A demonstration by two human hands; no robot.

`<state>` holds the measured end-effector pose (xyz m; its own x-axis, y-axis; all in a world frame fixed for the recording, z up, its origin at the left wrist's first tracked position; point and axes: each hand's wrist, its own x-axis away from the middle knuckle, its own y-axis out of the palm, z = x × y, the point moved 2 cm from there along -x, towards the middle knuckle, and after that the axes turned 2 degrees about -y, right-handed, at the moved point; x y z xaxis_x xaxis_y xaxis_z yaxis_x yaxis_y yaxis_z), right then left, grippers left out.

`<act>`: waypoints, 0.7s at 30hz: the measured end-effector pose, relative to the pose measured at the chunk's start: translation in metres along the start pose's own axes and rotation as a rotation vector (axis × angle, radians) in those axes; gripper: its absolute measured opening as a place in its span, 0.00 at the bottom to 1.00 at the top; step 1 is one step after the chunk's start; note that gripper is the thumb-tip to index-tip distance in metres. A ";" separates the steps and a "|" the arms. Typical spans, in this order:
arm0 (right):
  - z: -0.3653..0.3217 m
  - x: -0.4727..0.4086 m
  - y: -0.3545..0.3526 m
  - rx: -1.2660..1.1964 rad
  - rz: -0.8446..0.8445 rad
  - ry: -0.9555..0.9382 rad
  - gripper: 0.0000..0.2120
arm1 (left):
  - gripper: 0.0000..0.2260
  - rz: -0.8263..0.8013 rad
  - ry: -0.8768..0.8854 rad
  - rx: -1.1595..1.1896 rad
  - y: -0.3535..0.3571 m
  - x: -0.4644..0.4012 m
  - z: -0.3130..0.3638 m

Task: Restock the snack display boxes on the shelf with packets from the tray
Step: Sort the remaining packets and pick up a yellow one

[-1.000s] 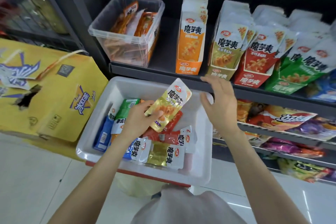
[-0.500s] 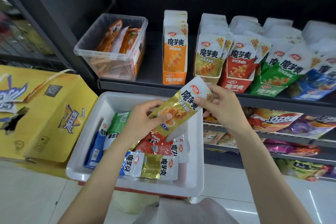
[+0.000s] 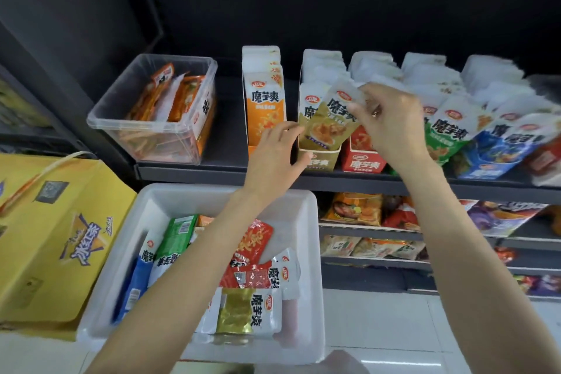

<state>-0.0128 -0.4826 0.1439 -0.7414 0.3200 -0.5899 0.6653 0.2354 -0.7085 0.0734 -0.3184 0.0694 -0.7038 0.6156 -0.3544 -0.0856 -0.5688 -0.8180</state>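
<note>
My right hand [image 3: 385, 121] pinches the top of a gold snack packet [image 3: 329, 121], holding it at the front of the gold display box [image 3: 318, 159] on the shelf [image 3: 212, 174]. My left hand [image 3: 274, 152] touches the box's left front corner and the packet's lower edge, fingers spread. Orange [image 3: 264, 109], red [image 3: 364, 162], green [image 3: 440, 143] and blue [image 3: 491, 161] display boxes stand in the same row. Below, the white tray [image 3: 151, 206] holds several packets: green [image 3: 174, 240], blue [image 3: 136, 285], red [image 3: 253, 240] and another gold one [image 3: 243, 310].
A clear plastic bin [image 3: 151, 118] with orange packets stands at the shelf's left end. A yellow carton [image 3: 57, 237] sits left of the tray. Lower shelves [image 3: 370, 229] at the right carry more snack bags. Pale floor tiles [image 3: 379, 319] lie below.
Both hands rose from over the tray to the shelf. The gold packet passed from my left hand to my right and now sits at the gold display box.
</note>
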 end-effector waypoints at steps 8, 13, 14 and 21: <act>-0.005 -0.012 0.016 0.187 -0.151 0.052 0.20 | 0.20 0.035 0.046 -0.072 0.003 -0.002 0.001; -0.007 -0.009 0.021 0.217 -0.141 0.103 0.21 | 0.19 0.032 0.046 -0.072 -0.001 -0.001 0.003; -0.006 -0.007 0.021 0.192 -0.120 0.126 0.22 | 0.20 0.024 0.047 -0.076 -0.001 -0.001 0.002; -0.018 0.054 0.003 0.011 0.233 0.083 0.11 | 0.14 0.249 0.062 0.158 -0.017 0.033 -0.003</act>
<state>-0.0489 -0.4484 0.1171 -0.5583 0.4386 -0.7042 0.8159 0.1363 -0.5619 0.0541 -0.2872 0.0701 -0.6732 0.4755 -0.5663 -0.0276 -0.7814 -0.6234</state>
